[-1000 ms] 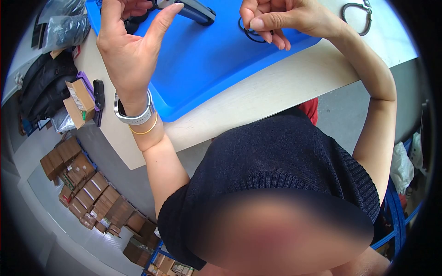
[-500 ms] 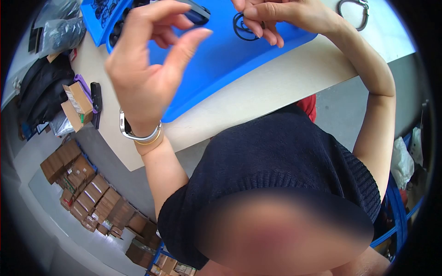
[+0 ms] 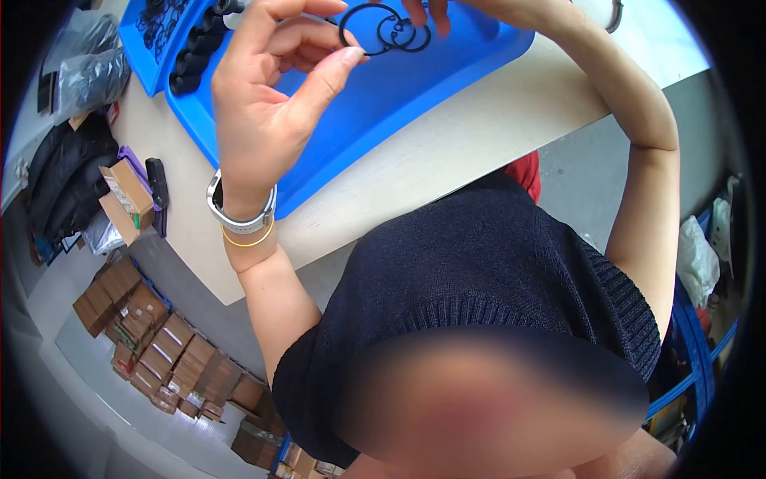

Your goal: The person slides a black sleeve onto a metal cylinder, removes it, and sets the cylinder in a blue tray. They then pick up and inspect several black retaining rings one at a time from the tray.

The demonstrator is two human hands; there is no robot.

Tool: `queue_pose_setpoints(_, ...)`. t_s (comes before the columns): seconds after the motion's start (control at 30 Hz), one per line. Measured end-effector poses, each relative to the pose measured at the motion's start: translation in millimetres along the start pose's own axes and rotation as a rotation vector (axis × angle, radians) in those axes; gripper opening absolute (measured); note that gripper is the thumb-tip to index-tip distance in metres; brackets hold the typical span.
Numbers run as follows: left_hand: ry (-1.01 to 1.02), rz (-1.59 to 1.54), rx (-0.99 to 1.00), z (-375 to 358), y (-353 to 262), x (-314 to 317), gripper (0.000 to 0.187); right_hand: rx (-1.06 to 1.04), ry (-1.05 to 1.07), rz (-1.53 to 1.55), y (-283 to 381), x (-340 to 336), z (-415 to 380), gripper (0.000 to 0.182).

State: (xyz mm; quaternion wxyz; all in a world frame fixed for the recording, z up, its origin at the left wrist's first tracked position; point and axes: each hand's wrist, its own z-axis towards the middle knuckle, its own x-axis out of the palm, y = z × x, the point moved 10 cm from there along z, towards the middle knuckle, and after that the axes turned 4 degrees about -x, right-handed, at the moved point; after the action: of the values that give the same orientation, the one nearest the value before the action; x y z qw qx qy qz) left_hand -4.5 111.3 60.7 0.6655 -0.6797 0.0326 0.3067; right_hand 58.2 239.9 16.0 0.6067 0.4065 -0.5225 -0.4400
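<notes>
My left hand (image 3: 275,112), with a watch on its wrist, pinches the edge of a large thin black ring (image 3: 341,30) between thumb and finger. Smaller black rings (image 3: 405,46) overlap its right side, above the blue tray (image 3: 351,120). My right hand (image 3: 431,12) is at the top edge, close to the smaller rings. Its fingertips are blurred and partly cut off, so its hold on them cannot be made out.
Black cylindrical parts (image 3: 194,62) line the tray's left side. Beside it, a blue bin (image 3: 142,60) holds small black rings. An open cardboard box (image 3: 128,195) and black bag (image 3: 68,180) are at the left. Stacked cartons (image 3: 171,351) stand on the floor.
My left hand was open and now pinches the large ring. The rings appear spread out between my hands, and my right hand is higher, partly beyond the top edge.
</notes>
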Motion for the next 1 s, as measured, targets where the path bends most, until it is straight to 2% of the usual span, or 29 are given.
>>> queue_pose_setpoints(0.07, -0.002, 0.009, 0.054, 1, -4, -1, 0.037, -0.063, -0.017, -0.907, 15, -7, 0, 0.028)
queue_pose_setpoints(0.1, -0.007, 0.046, 0.091, 1, -8, -1, 0.037, -0.090, -0.015, -1.040, 16, -4, -3, 0.033)
queue_pose_setpoints(0.13, -0.012, 0.083, 0.128, 1, -11, -1, 0.037, -0.091, -0.015, -1.042, 10, -2, -5, 0.033)
queue_pose_setpoints(0.2, -0.006, 0.107, 0.139, 3, -11, 1, 0.037, -0.093, 0.073, -1.350, -3, 6, -7, 0.038)
queue_pose_setpoints(0.23, 0.003, 0.129, 0.148, 3, -12, 3, 0.037, -0.083, 0.161, -1.327, -8, 9, -6, 0.042)
queue_pose_setpoints(0.33, 0.004, 0.117, 0.125, 3, -11, 5, 0.036, -0.107, 0.211, -1.319, -14, 14, -5, 0.039)
queue_pose_setpoints(0.53, 0.025, 0.082, 0.044, 4, -3, 6, 0.036, 0.003, 0.246, -1.280, -23, 11, -4, 0.031)
queue_pose_setpoints(0.67, 0.035, 0.085, 0.052, 4, -2, 5, 0.036, -0.064, 0.182, -1.275, -13, 9, -5, 0.030)
queue_pose_setpoints(0.73, 0.033, 0.068, 0.038, 4, -1, 4, 0.036, 0.059, 0.189, -0.925, -12, 5, -6, 0.027)
queue_pose_setpoints(0.77, 0.033, 0.068, 0.039, 4, -2, 5, 0.036, 0.058, 0.189, -0.926, -11, 5, -5, 0.027)
queue_pose_setpoints(0.83, -0.002, 0.064, 0.038, 4, -3, 4, 0.036, 0.093, 0.171, -0.445, -12, 8, -4, 0.024)
queue_pose_setpoints(0.97, -0.008, 0.108, 0.105, 4, -7, 8, 0.038, -0.047, 0.190, -0.299, -18, 5, 1, 0.023)
queue_pose_setpoints(1.0, -0.044, 0.160, 0.185, 4, -20, 11, 0.041, -0.045, 0.190, -0.298, -19, 6, 0, 0.023)
